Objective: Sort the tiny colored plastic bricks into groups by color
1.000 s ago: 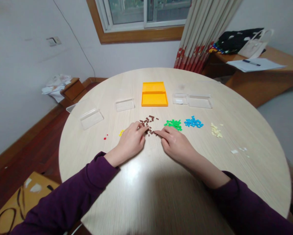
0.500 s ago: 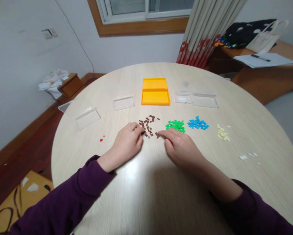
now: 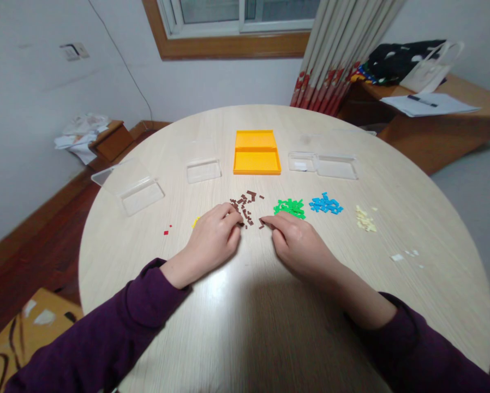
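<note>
Small flat brown pieces (image 3: 247, 206) lie loosely spread between my hands on the pale round table (image 3: 212, 333). My left hand (image 3: 216, 232) rests at their left edge, its index fingertip down on a brown piece and the thumb a little apart. From the other side, my right hand (image 3: 298, 237) reaches in with the index finger stretched out, touching a couple of brown pieces; its other fingers curl under. Just beyond the right hand is a pile of green pieces (image 3: 290, 206). Yellow pieces (image 3: 196, 221) peek out from behind the left hand, mostly hidden.
Blue pieces (image 3: 326, 204), cream pieces (image 3: 365, 219) and white bits (image 3: 397, 257) lie to the right; red bits (image 3: 166, 233) lie left. Behind stand an open orange box (image 3: 257, 172) and clear plastic boxes (image 3: 204, 179), (image 3: 142, 210), (image 3: 337, 176). A window and curtain are beyond.
The view has shifted slightly, and yellow pieces now show beside my left hand. My right index finger has moved a little over the brown pieces at its tip.
</note>
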`<state>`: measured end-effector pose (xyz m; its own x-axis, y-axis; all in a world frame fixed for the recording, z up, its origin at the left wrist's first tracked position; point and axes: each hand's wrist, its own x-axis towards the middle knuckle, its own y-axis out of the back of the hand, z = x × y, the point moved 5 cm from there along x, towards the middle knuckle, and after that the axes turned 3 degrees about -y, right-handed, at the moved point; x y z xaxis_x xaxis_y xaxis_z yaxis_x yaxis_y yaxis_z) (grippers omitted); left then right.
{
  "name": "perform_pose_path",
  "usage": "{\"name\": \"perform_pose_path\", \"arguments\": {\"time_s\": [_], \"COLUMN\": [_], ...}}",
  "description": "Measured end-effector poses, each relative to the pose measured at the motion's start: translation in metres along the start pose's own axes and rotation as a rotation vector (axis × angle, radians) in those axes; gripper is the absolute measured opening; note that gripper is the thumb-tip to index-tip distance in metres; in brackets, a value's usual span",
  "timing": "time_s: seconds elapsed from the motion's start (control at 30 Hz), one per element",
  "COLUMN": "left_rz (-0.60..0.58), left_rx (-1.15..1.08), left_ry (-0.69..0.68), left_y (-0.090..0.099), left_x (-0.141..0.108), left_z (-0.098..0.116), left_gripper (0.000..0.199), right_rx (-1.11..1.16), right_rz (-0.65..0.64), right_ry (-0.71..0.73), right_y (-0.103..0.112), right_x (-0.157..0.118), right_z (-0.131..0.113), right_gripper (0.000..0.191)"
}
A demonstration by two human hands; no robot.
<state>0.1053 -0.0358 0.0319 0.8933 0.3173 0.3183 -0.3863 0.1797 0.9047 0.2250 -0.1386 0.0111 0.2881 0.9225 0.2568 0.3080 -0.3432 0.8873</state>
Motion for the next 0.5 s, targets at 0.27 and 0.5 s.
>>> {"name": "perform_pose_path", "arguments": {"time_s": [0.27, 0.5], "left_rz": [0.070, 0.214], "left_rx": [0.001, -0.059], "left_ry": [0.001, 0.145], "left_y": [0.003, 0.022], "left_x": [-0.001, 0.003], "left_z": [-0.002, -0.023], "left_gripper": [0.023, 0.022], "right_rx": [0.003, -0.034], "right_rz": [-0.047, -0.071], "right_ry": [-0.021, -0.035], "right_y": [0.003, 0.003], "right_x": [0.001, 0.002], "right_z": [-0.002, -0.002], "right_gripper": [0.039, 0.040]}}
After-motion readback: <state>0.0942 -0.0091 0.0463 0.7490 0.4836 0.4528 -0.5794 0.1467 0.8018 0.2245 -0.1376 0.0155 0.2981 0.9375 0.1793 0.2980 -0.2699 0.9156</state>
